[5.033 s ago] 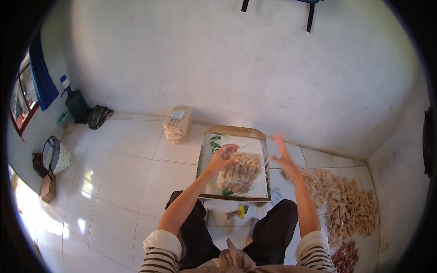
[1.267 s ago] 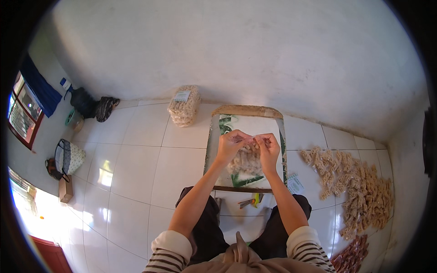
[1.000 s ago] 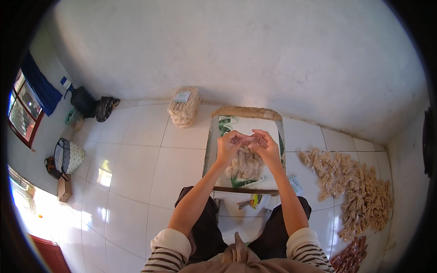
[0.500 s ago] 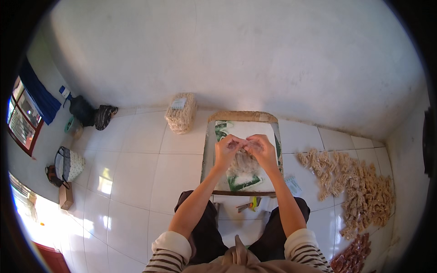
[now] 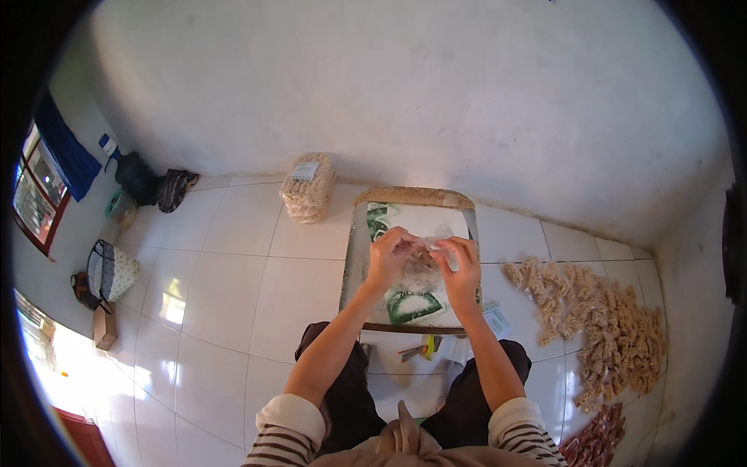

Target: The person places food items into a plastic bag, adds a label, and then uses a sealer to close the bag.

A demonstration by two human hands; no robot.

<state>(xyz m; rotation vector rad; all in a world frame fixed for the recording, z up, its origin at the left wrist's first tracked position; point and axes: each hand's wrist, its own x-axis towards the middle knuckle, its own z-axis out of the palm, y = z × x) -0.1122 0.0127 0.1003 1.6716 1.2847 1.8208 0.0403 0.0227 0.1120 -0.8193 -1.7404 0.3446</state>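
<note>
On the low desk (image 5: 356,272), a clear bag (image 5: 421,272) sits beneath left hand (image 5: 389,255) and right hand (image 5: 462,268), fingers of both seemingly pinched on it; gathering its mouth looks underway, calling for steady tension.

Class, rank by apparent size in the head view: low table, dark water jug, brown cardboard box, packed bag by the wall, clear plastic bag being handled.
1. Low table
2. Packed bag
3. Dark water jug
4. Brown cardboard box
Unsure: clear plastic bag; smaller than the table, but partly covered.
</note>
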